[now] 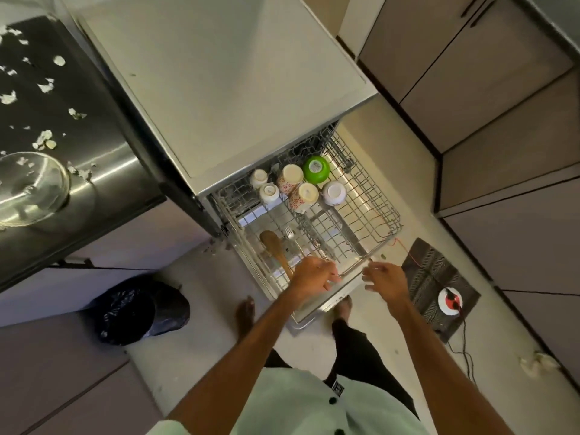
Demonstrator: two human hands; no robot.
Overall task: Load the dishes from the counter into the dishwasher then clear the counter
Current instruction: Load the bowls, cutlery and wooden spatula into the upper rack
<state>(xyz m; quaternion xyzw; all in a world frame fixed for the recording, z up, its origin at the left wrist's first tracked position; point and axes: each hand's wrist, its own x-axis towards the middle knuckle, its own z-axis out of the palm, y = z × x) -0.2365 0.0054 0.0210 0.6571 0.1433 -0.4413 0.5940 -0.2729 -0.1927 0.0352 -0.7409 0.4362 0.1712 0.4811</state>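
Kitchen corner seen from above, in warm light.
A pale floor [194, 356] runs through the middle of the frame. Grey-brown cabinet doors [470, 58] fill the upper right and the right edge. A black bin bag [138, 312] sits at lower left, and a dark striped mat [430, 268] lies right of centre.

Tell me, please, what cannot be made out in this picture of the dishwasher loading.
All in the head view:
Whether the left hand grips the rack rail: motion blur.
The glass bowl: cut off by the left edge.
The green bowl label: too small to read.
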